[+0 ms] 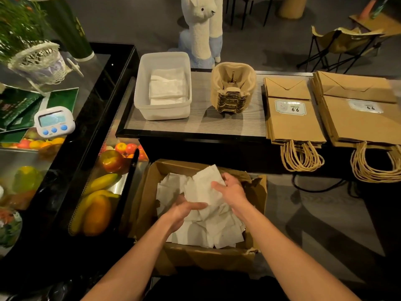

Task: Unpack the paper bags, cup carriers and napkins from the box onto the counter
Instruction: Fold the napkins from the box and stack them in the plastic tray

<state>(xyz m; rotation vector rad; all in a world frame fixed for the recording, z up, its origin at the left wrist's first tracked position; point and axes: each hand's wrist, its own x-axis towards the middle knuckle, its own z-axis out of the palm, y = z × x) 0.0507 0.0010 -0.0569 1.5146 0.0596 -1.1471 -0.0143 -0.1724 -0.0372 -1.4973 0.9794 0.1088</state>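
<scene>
An open cardboard box (256, 198) stands on the floor below the counter and holds several loose white napkins (212, 231). Both my hands are inside it. My left hand (184, 209) and my right hand (230, 187) hold a bunch of napkins (201, 187) between them, lifted a little above the rest. On the counter (195, 124) stand a clear plastic tub (165, 111) with folded napkins, a stack of pulp cup carriers (233, 88), and two piles of brown paper bags (290, 118) (360, 124) with handles hanging over the front edge.
A glass display case (91, 131) with fruit stands at the left, close to the box. A white timer (54, 122) and a plant basket (36, 59) sit on top of it. A plush animal (204, 29) and a folding chair (342, 44) stand behind the counter.
</scene>
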